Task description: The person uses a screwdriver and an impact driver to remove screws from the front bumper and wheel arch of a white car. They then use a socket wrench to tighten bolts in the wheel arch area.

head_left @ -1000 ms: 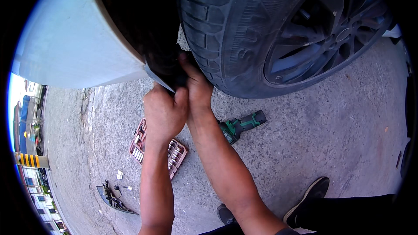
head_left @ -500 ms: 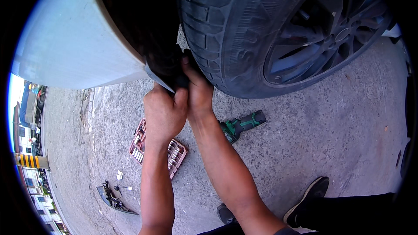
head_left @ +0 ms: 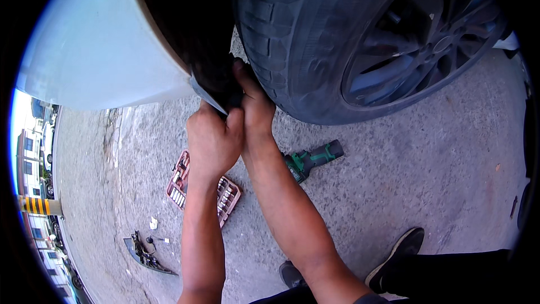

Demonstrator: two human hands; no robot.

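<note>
A car's white bumper (head_left: 101, 45) fills the upper left, and the dark wheel arch liner (head_left: 216, 73) runs down behind its edge. My left hand (head_left: 214, 138) is closed around the pointed lower corner of the bumper, its fingers mostly hidden beneath. Just beside it, my right hand (head_left: 256, 104) reaches up between the bumper and the tire (head_left: 306, 50). Its thumb points upward along the black liner and its fingers curl out of sight behind it. The two wrists nearly touch.
On the concrete below lie a pink socket set case (head_left: 229, 200) and a green and black cordless power tool (head_left: 315, 159). A curved black part with wires (head_left: 147, 256) lies at lower left. My shoe (head_left: 396, 256) stands at lower right.
Both hands keep their hold at the bumper corner; the right hand sits slightly higher. The view has shifted a little, and the bumper appears slightly further right.
</note>
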